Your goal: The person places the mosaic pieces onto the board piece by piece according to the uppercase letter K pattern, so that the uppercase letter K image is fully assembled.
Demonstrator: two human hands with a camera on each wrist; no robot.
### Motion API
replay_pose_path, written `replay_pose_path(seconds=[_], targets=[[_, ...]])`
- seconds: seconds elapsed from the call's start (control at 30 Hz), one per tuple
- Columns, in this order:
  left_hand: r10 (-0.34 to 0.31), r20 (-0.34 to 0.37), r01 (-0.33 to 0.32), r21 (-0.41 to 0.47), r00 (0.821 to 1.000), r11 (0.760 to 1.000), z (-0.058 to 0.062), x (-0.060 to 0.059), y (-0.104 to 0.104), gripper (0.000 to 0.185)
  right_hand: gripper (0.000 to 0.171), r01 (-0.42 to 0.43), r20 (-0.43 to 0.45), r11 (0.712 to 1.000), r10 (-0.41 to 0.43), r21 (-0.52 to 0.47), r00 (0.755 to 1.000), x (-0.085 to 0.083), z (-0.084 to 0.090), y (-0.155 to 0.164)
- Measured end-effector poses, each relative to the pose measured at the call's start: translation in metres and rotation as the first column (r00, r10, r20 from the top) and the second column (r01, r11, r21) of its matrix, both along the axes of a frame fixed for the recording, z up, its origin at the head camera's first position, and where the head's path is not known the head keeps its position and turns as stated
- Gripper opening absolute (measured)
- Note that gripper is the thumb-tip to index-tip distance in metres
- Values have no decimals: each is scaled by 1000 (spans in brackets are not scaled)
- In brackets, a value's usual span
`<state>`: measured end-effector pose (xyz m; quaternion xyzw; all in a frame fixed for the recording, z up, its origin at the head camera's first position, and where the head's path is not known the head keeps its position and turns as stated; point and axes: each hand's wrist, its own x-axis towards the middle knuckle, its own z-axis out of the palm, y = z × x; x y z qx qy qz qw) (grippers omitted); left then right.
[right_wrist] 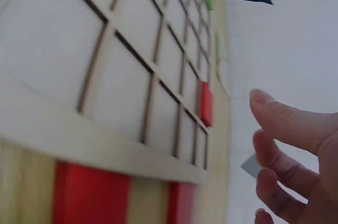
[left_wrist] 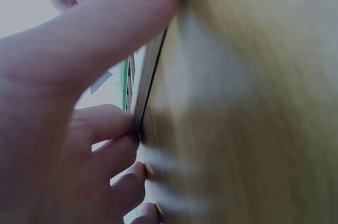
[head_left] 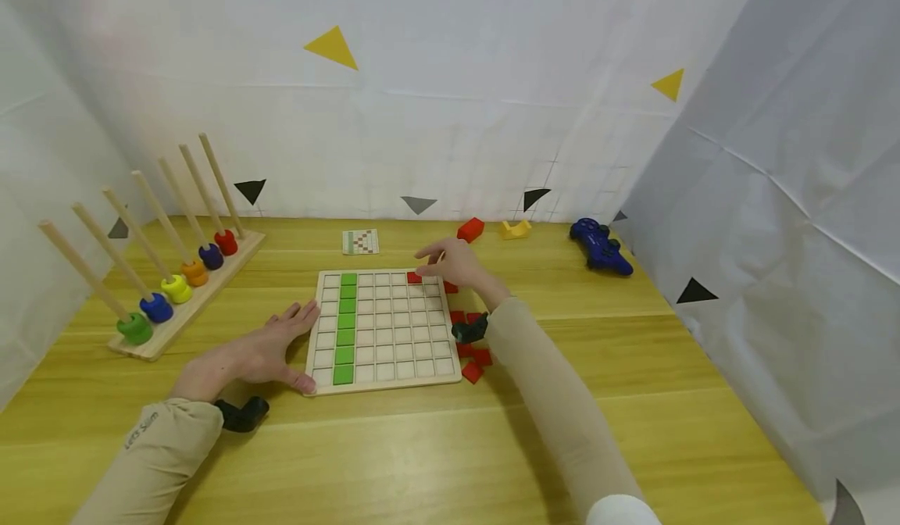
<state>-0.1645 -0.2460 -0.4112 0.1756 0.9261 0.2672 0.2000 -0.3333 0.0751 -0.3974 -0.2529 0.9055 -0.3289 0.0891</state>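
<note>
A: From the head view, how far along is the grid board [head_left: 383,330]?

B: One column of green tiles [head_left: 346,326] is full, top to bottom. One red tile [head_left: 414,277] sits in the top row, a few columns to the right of the green. Every other cell looks bare. A heap of spare red tiles [head_left: 473,353] lies on the desk [head_left: 450,447] by the board's right edge, so I judge most of the filling is left.

A: And the hands?

B: The left hand [head_left: 270,345] lies flat with fingers spread against the board's left edge, steadying it. The right hand [head_left: 453,263] hovers at the top right corner, just beside the placed red tile, its grip loose and holding nothing.

A: Does the left wrist view add anything?

B: The thumb and fingers [left_wrist: 113,129] press straight against the board's thin edge [left_wrist: 148,86]; a sliver of green shows beyond.

A: The right wrist view?

B: It shows the red tile [right_wrist: 206,103] seated in its cell at the far edge, more red pieces [right_wrist: 90,195] on the desk beside the frame, and the fingers [right_wrist: 296,123] apart and empty, clear of the board.
</note>
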Motion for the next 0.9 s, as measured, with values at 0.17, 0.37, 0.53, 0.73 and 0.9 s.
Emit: replay_pose_path(seconds=[0.17,0.37,0.53,0.73,0.9], targets=[[4,-6,-4,7,1000,1000,-1,0,1,128,33,-26,-31,1000,26,0,999,5,8,24],[4,-3,-4,8,1000,1000,0,0,2,129,38,-10,61,1000,11,-15,998,12,2,55],[5,5,-5,-2,1000,1000,-2,-1,1,129,39,41,109,999,-38,-23,993,12,-5,70],[-1,-2,1,0,1000,1000,-4,-2,0,129,37,36,111,999,-40,39,993,11,-10,70],[-7,-11,7,5,1000,1000,-2,-1,1,129,38,10,130,998,-18,66,991,12,-13,66]])
